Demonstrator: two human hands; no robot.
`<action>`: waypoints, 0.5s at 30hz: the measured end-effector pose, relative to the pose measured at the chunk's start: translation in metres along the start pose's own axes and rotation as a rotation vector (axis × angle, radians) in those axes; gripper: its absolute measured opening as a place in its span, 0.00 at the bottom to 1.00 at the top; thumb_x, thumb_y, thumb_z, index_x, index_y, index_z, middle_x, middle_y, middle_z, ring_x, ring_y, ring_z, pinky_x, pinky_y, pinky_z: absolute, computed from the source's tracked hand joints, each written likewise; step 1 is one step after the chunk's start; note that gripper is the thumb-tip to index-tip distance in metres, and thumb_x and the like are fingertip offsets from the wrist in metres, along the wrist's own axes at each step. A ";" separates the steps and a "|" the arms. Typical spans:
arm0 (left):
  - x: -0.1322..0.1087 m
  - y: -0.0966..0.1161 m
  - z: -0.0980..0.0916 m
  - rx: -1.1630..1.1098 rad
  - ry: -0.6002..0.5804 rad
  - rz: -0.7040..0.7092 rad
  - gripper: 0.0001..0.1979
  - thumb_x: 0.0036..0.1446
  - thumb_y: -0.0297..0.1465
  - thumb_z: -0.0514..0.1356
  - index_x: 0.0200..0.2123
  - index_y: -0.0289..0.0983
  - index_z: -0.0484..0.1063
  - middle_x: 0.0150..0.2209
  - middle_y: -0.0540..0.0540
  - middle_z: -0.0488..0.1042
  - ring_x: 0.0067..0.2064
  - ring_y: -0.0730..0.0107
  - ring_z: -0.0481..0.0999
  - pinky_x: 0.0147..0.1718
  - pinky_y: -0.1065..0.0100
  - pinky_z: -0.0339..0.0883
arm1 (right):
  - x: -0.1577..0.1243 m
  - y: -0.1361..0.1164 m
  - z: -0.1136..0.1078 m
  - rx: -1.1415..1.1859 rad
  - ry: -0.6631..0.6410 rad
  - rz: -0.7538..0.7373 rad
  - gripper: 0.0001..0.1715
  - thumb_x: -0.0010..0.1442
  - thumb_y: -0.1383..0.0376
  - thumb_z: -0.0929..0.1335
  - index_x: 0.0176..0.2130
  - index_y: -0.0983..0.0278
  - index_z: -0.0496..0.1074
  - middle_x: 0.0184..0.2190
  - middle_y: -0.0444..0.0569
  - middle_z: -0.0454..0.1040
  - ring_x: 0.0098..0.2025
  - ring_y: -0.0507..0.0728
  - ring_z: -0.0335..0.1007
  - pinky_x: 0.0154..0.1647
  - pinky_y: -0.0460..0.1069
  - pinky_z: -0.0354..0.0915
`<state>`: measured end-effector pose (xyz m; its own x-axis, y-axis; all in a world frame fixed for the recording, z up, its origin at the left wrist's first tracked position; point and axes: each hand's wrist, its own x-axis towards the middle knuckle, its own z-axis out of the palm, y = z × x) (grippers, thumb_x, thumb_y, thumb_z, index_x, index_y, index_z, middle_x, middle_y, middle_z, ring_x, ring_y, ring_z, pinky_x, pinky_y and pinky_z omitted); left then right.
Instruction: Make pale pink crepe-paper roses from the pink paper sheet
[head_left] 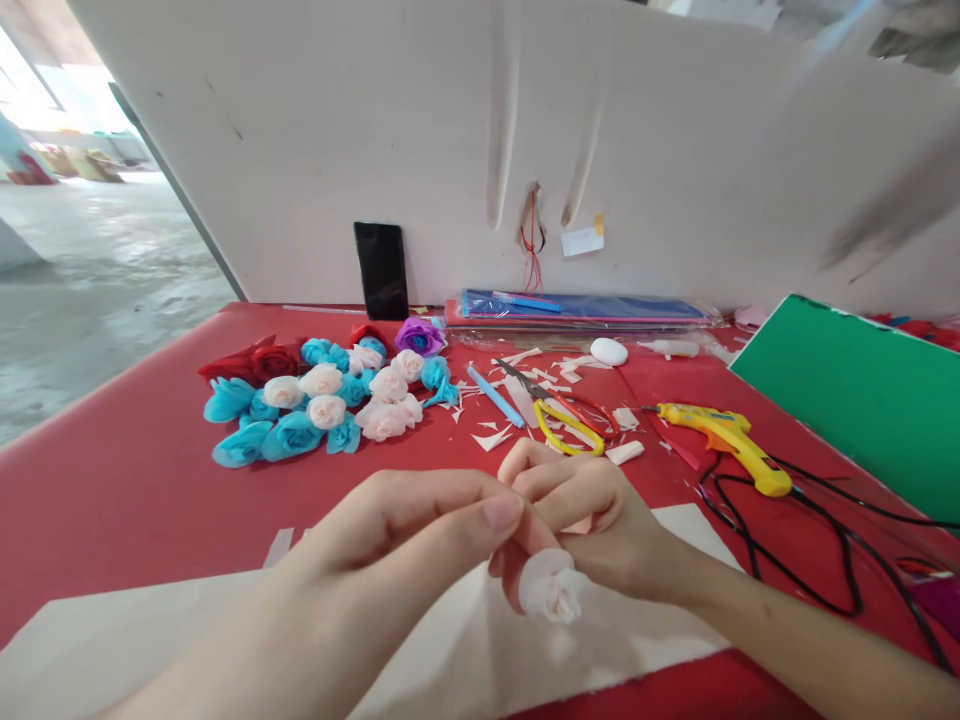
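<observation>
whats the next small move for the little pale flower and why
Probably press the wide outer petal closer around the ruffled centre: it flares out on one side of the pale flower, and the left hand and right hand already meet beside it.

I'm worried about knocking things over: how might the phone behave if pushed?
The phone might tip or slide: it stands on a short edge, seemingly leaning on the wall. It's probably stiff, looking like a flat slab.

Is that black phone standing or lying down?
The phone stands up: its short edge meets the red table, dark front facing us.
</observation>
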<state>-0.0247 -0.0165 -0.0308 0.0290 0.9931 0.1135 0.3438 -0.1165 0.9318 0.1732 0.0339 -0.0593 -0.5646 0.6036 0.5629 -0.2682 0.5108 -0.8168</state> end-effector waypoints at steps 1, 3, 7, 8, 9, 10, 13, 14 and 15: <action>-0.001 -0.003 0.000 0.001 0.044 -0.007 0.17 0.53 0.53 0.65 0.26 0.48 0.83 0.29 0.53 0.85 0.32 0.62 0.83 0.29 0.72 0.77 | 0.000 0.000 0.000 0.000 -0.004 0.013 0.13 0.66 0.60 0.73 0.30 0.61 0.83 0.25 0.48 0.77 0.35 0.54 0.66 0.38 0.50 0.68; -0.002 -0.003 -0.001 0.008 0.043 0.006 0.16 0.53 0.53 0.65 0.25 0.51 0.83 0.29 0.56 0.85 0.31 0.65 0.84 0.28 0.75 0.76 | -0.001 -0.001 -0.001 0.003 -0.012 0.026 0.15 0.66 0.59 0.72 0.30 0.62 0.83 0.24 0.48 0.77 0.35 0.54 0.66 0.37 0.50 0.68; 0.003 0.013 -0.002 0.034 -0.184 0.053 0.19 0.60 0.49 0.61 0.21 0.51 0.82 0.23 0.58 0.82 0.26 0.71 0.81 0.25 0.79 0.72 | 0.000 -0.001 -0.003 -0.004 -0.043 0.028 0.17 0.67 0.60 0.71 0.28 0.63 0.82 0.23 0.47 0.76 0.33 0.53 0.65 0.36 0.49 0.67; 0.004 0.017 -0.002 0.028 -0.213 0.043 0.20 0.60 0.49 0.60 0.21 0.51 0.82 0.24 0.58 0.82 0.27 0.70 0.81 0.26 0.79 0.72 | 0.000 -0.001 -0.004 -0.008 -0.048 0.028 0.18 0.67 0.60 0.71 0.28 0.63 0.82 0.22 0.47 0.76 0.33 0.53 0.65 0.36 0.49 0.67; 0.005 0.020 -0.002 0.016 -0.232 0.037 0.20 0.60 0.50 0.59 0.22 0.51 0.82 0.24 0.58 0.82 0.26 0.71 0.80 0.25 0.79 0.71 | 0.001 -0.001 -0.004 -0.014 -0.052 0.029 0.18 0.67 0.60 0.71 0.28 0.63 0.82 0.22 0.48 0.76 0.32 0.53 0.65 0.36 0.49 0.67; 0.005 0.023 -0.003 0.010 -0.232 0.013 0.19 0.60 0.50 0.60 0.22 0.51 0.82 0.25 0.58 0.82 0.27 0.70 0.80 0.26 0.79 0.71 | 0.002 -0.001 -0.005 -0.020 -0.054 0.031 0.18 0.67 0.60 0.71 0.28 0.64 0.82 0.22 0.48 0.76 0.32 0.53 0.65 0.35 0.49 0.67; 0.008 0.026 -0.005 -0.003 -0.239 -0.003 0.15 0.58 0.45 0.63 0.22 0.50 0.80 0.23 0.59 0.80 0.27 0.73 0.77 0.28 0.81 0.70 | 0.004 -0.005 -0.006 -0.038 -0.055 0.041 0.20 0.66 0.59 0.72 0.26 0.65 0.81 0.21 0.49 0.76 0.31 0.53 0.64 0.34 0.48 0.67; 0.009 0.026 -0.006 -0.007 -0.267 0.003 0.14 0.58 0.43 0.63 0.22 0.49 0.80 0.22 0.59 0.79 0.27 0.74 0.76 0.28 0.82 0.69 | 0.005 -0.007 -0.006 -0.045 -0.056 0.050 0.21 0.66 0.58 0.72 0.25 0.66 0.80 0.20 0.49 0.77 0.31 0.53 0.64 0.33 0.48 0.67; 0.010 0.026 -0.007 -0.006 -0.299 0.007 0.14 0.58 0.43 0.64 0.22 0.48 0.79 0.22 0.59 0.78 0.26 0.75 0.74 0.27 0.83 0.68 | 0.005 -0.009 -0.006 -0.051 -0.056 0.063 0.22 0.66 0.57 0.72 0.24 0.66 0.80 0.20 0.49 0.77 0.30 0.53 0.64 0.33 0.48 0.67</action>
<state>-0.0223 -0.0099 -0.0030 0.3068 0.9517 0.0145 0.3368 -0.1228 0.9335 0.1777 0.0362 -0.0480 -0.6225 0.6007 0.5016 -0.1914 0.5047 -0.8418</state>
